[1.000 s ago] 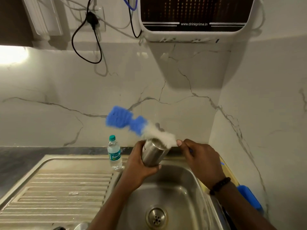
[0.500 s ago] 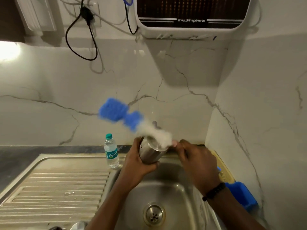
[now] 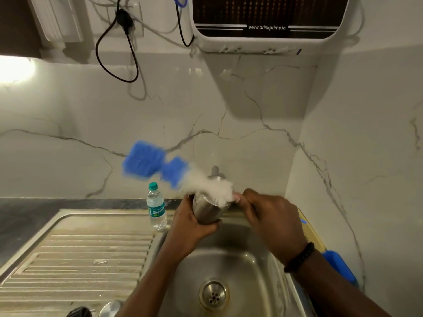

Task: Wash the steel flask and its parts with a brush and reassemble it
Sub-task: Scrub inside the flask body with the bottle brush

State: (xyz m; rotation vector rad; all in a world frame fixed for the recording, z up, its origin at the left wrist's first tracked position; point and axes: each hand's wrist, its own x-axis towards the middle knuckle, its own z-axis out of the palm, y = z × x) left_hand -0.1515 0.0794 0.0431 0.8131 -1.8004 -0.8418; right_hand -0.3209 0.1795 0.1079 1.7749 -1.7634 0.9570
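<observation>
My left hand (image 3: 190, 225) grips the steel flask (image 3: 206, 212) round its body and holds it tilted over the sink basin (image 3: 251, 268). A brush with blue and white bristles (image 3: 146, 160) lies across the flask's mouth, its head pointing up and left, blurred by motion. Its white bristles cover the rim. My right hand (image 3: 270, 216) grips the brush's handle just right of the flask. A round steel part (image 3: 109, 308) and a black part (image 3: 79, 312) lie at the bottom edge, by the drainboard.
A small water bottle (image 3: 156, 207) stands at the sink's back left corner. The ribbed drainboard (image 3: 80, 255) lies to the left, the drain (image 3: 214, 294) below the hands. A tap (image 3: 215, 171) sits behind the flask. A blue object (image 3: 338, 266) lies on the right ledge.
The brush stays blurred at the flask's mouth in every frame, shifting slightly back and forth. Both hands hold their grips over the basin.
</observation>
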